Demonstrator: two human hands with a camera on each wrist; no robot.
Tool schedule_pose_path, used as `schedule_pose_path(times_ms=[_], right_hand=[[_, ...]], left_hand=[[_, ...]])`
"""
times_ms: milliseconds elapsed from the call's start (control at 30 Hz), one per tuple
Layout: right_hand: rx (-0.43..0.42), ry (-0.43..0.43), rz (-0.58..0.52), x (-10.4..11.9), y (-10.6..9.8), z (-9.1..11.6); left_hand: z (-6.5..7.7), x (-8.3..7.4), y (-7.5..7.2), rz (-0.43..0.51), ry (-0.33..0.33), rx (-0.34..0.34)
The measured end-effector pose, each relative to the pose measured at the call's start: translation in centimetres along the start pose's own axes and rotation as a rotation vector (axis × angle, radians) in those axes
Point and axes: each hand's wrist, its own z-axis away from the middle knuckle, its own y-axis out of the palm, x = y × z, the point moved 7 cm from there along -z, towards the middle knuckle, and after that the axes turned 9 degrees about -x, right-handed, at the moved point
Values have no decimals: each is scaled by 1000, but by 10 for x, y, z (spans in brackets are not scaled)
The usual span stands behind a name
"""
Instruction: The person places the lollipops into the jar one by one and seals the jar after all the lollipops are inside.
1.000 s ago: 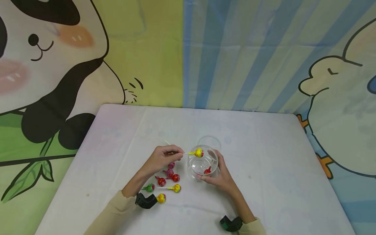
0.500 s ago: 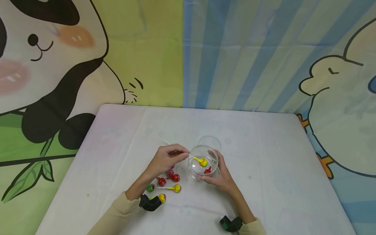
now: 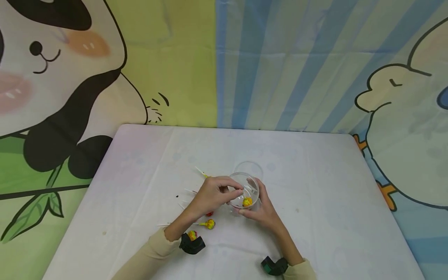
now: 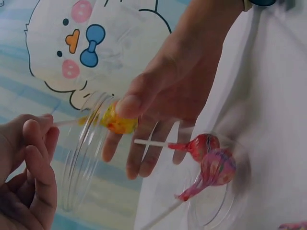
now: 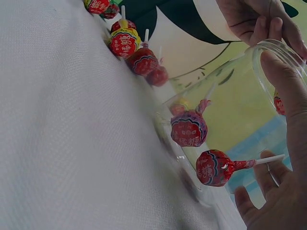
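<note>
My left hand (image 3: 212,197) pinches the white stick of a yellow lollipop (image 4: 120,120) at the mouth of a clear jar (image 3: 241,174). The wrapped head of this lollipop is inside the rim, pointing into the jar. My right hand (image 3: 261,210) grips the jar from its right side, the thumb at the near side and the other fingers round the far side. A red lollipop (image 5: 213,167) lies low in the jar. A purple lollipop (image 5: 189,128) shows through the wall; whether inside or behind, I cannot tell.
Several lollipops lie on the white table (image 3: 332,202) left of the jar, partly under my left arm, including a yellow one (image 3: 210,224). A clear round lid (image 3: 248,162) lies behind the jar. Black wrist devices (image 3: 192,244) sit on both wrists.
My left hand has moved right and slightly down, bringing the yellow lollipop from above the rim into the jar mouth. My right hand keeps the jar in place.
</note>
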Motion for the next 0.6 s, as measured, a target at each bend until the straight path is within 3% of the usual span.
schedule_pose_path(times_ms=[300, 600], right_hand=[[12, -10, -17, 1, 0, 0], [5, -22, 2, 1, 0, 1]], left_hand=[[1, -2, 8, -133, -22, 7], [7, 4, 13, -137, -126, 7]])
